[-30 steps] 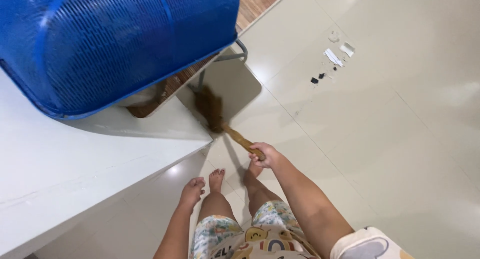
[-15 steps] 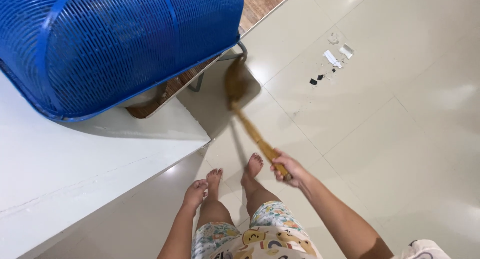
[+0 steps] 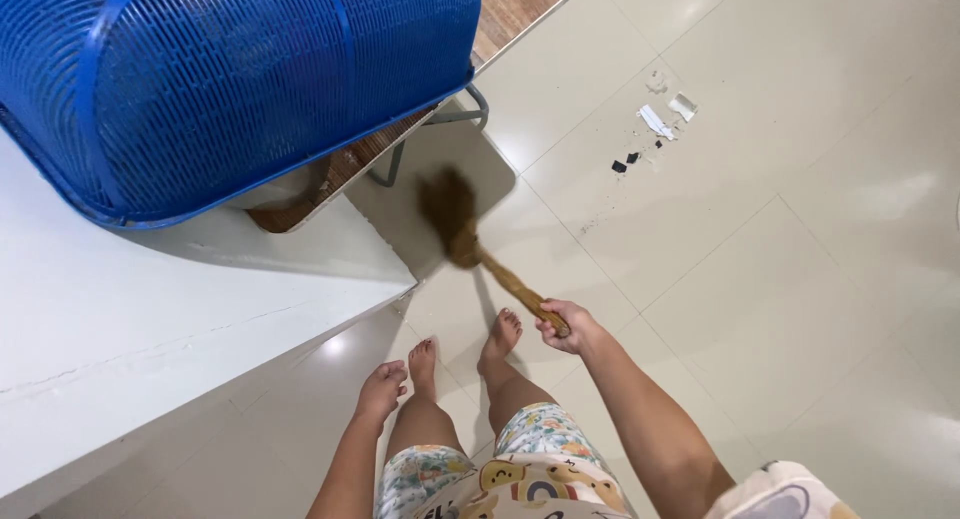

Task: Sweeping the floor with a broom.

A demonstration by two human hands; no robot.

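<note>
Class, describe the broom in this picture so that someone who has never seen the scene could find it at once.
Start at the big blue basket on the white counter. Just right of it, over the beige tiled floor, the right hand grips a short broom: the only brown, bristly thing there.

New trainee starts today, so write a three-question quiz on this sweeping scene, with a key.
1. True or false: the right hand holds the broom by its handle.
2. Which is the left hand doing? A) holding the blue basket B) hanging free beside the leg C) picking up scraps
3. Fill in: the small pile of scraps lies on the tiled ____, apart from the broom head.

Key:
1. True; the grip is closed around the handle's end.
2. B; it holds nothing.
3. Floor; the scraps lie to the right of the broom head, with bare tile between them.
</note>
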